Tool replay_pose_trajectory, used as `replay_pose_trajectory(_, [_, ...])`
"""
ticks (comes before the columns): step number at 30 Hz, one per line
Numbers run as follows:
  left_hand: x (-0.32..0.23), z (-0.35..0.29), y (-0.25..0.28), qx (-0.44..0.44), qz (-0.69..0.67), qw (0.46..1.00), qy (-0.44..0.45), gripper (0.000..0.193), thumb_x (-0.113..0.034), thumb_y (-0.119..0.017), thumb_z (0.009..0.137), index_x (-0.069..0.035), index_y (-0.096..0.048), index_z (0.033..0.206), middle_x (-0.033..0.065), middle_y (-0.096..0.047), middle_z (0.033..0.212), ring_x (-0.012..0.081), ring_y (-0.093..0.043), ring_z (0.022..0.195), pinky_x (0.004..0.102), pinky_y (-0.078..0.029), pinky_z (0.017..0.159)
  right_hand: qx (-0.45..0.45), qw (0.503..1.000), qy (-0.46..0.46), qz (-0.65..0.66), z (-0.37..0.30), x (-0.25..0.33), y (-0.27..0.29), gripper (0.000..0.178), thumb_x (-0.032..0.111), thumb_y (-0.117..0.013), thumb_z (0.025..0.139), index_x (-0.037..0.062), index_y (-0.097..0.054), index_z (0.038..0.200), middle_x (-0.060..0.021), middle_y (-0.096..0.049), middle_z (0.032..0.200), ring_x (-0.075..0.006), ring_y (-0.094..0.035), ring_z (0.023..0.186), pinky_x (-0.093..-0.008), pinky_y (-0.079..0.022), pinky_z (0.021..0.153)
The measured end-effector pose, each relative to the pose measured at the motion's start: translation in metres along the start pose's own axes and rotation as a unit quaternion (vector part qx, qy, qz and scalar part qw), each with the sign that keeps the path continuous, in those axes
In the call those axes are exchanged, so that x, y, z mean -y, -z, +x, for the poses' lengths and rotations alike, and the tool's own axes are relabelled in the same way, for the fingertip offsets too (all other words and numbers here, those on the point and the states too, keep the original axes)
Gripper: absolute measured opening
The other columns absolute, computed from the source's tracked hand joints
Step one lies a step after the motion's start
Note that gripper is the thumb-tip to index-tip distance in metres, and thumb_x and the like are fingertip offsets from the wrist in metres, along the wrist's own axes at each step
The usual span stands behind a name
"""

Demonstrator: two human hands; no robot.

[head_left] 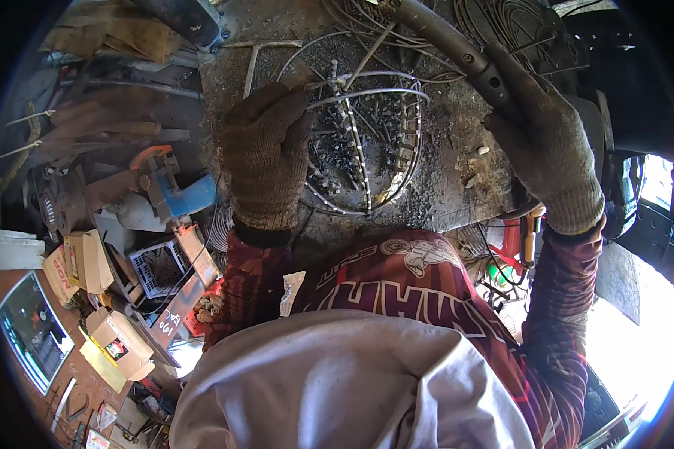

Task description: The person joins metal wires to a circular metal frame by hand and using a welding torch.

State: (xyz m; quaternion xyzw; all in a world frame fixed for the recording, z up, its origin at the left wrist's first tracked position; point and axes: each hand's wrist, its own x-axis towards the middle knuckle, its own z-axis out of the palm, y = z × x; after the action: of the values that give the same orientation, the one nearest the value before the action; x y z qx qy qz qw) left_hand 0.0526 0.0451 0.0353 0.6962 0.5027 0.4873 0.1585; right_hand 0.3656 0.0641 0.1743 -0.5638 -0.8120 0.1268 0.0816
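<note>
My left hand (pixel 269 153), in a brown knit work glove, closes its fingers on the left side of a rounded frame of bent metal rods (pixel 363 161). Light spots run along the frame's rods, and its hoops cross over one another. My right hand (pixel 550 146), gloved alike, is wrapped around the lower end of a thick brown metal tube (pixel 442 37) with bolts in its side. That tube slants up and left, past the top edge of the view. Dark metal scraps (pixel 337 153) lie beneath and around the frame on a worn bench top (pixel 457 187).
Coiled wire (pixel 509 30) lies at the bench's far right. A T-shaped metal bar (pixel 254 63) lies beyond my left hand. To the left are a blue-and-orange tool (pixel 180 191), a plastic crate (pixel 157 268) and open cardboard boxes (pixel 120 344). An orange-handled tool (pixel 532 236) hangs near my right forearm.
</note>
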Motion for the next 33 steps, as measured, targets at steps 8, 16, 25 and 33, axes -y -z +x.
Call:
replay_pose_trajectory(8, [0.011, -0.006, -0.004, -0.026, 0.006, 0.999, -0.037, 0.028, 0.005, -0.080, 0.086, -0.005, -0.078, 0.111, 0.0137, -0.070, 0.117, 0.0238, -0.070, 0.104, 0.0336, -0.057, 0.086, -0.006, 1.000, -0.014, 0.009, -0.001, -0.002, -0.001, 0.078, 0.006, -0.074, 0.085, 0.0186, -0.048, 0.158, -0.0211, -0.069, 0.128, -0.0367, -0.072, 0.109, -0.0426, -0.057, 0.091])
replay_pose_trajectory(16, [0.015, -0.006, -0.007, -0.041, 0.010, 0.999, -0.028, 0.028, -0.006, -0.086, 0.080, -0.010, -0.079, 0.106, 0.0111, -0.072, 0.108, 0.0282, -0.071, 0.092, 0.0381, -0.059, 0.079, -0.019, 1.000, -0.002, 0.006, 0.000, 0.001, -0.004, 0.076, 0.009, -0.075, 0.086, 0.0178, -0.049, 0.156, -0.0210, -0.070, 0.117, -0.0399, -0.071, 0.104, -0.0458, -0.057, 0.087])
replay_pose_trajectory(25, [0.013, -0.002, -0.008, -0.054, -0.011, 0.998, -0.041, 0.026, -0.005, -0.086, 0.081, -0.010, -0.079, 0.106, 0.0122, -0.073, 0.106, 0.0282, -0.072, 0.090, 0.0362, -0.059, 0.076, -0.001, 1.000, -0.022, 0.006, -0.002, 0.001, -0.004, 0.080, 0.006, -0.075, 0.084, 0.0200, -0.047, 0.158, -0.0229, -0.070, 0.124, -0.0400, -0.072, 0.109, -0.0444, -0.058, 0.089])
replay_pose_trajectory(33, [0.007, -0.001, -0.006, -0.061, 0.007, 0.997, -0.045, 0.025, -0.004, -0.086, 0.080, -0.009, -0.079, 0.104, 0.0128, -0.073, 0.105, 0.0289, -0.073, 0.089, 0.0372, -0.059, 0.075, -0.042, 0.999, 0.019, 0.010, -0.002, -0.001, -0.008, 0.072, 0.010, -0.071, 0.086, 0.0156, -0.050, 0.154, -0.0205, -0.072, 0.097, -0.0402, -0.071, 0.088, -0.0477, -0.056, 0.078])
